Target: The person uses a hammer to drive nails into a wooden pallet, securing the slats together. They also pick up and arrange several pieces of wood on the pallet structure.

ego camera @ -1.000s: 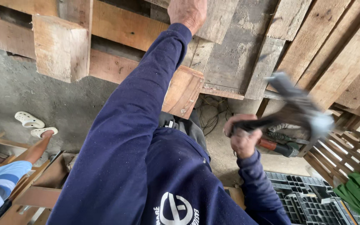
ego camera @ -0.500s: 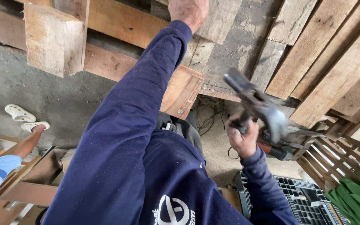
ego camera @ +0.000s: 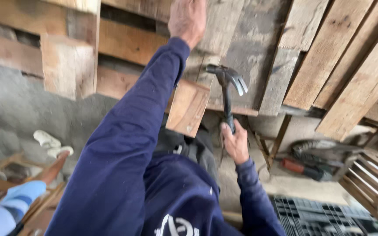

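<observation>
head view shows a claw hammer (ego camera: 226, 94) raised upright in front of the wooden pallet (ego camera: 259, 52), its handle gripped by the right hand (ego camera: 236, 142) with fingers clamped round it, while the left hand (ego camera: 188, 18) presses on a pallet board above, fingers hidden, a black crate (ego camera: 316, 214) below.

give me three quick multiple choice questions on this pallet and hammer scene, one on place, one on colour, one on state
1. Where does the left hand rest?
A. on the pallet boards
B. on the black crate
C. on the floor

2. What colour are the sleeves?
A. red
B. dark blue
C. white

3. How is the claw hammer held by the right hand?
A. lying flat on the floor
B. head hanging down
C. head up, gripped at the handle's lower end

Answers: 1 A, the hand presses the grey planks. 2 B, both arms show navy cloth. 3 C, the head stands above the fist.
</observation>
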